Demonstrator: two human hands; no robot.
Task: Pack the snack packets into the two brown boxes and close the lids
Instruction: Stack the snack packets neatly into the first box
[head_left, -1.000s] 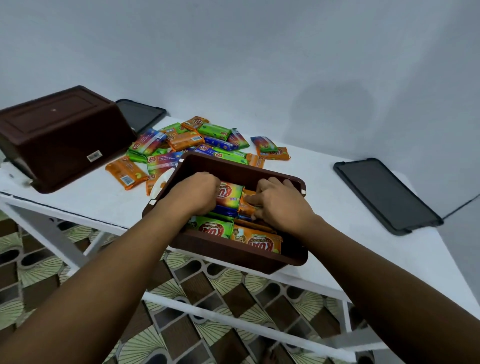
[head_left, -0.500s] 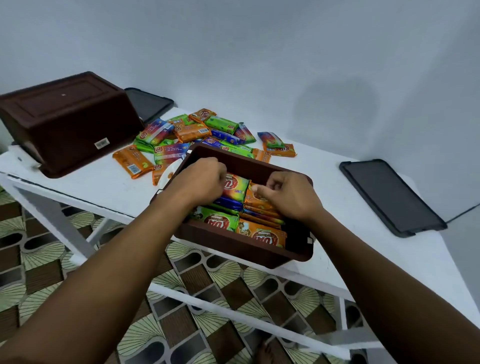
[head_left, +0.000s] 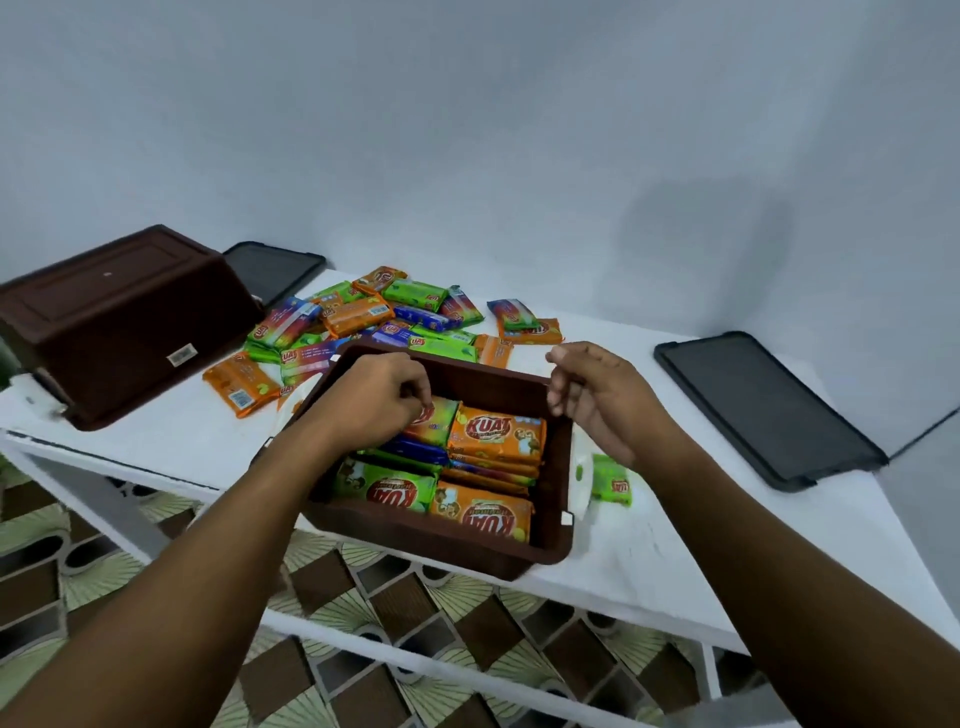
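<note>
While left hand (head_left: 379, 400) grips packets (head_left: 435, 425) and right hand (head_left: 597, 405) hangs empty, the brown box (head_left: 467, 552) at the worktop (head_left: 649, 566) edge could tip off.

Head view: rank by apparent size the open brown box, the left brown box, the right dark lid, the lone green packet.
1-2. open brown box and left brown box: look alike, unranked.
3. right dark lid.
4. lone green packet.

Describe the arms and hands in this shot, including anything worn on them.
Both arms are bare. No sleeve shows on the left forearm or the right forearm as far as the frame's edge. The left hand and right hand wear no gloves. No watch, bracelet or ring is visible on either, though the undersides of the fingers are hidden.
</note>
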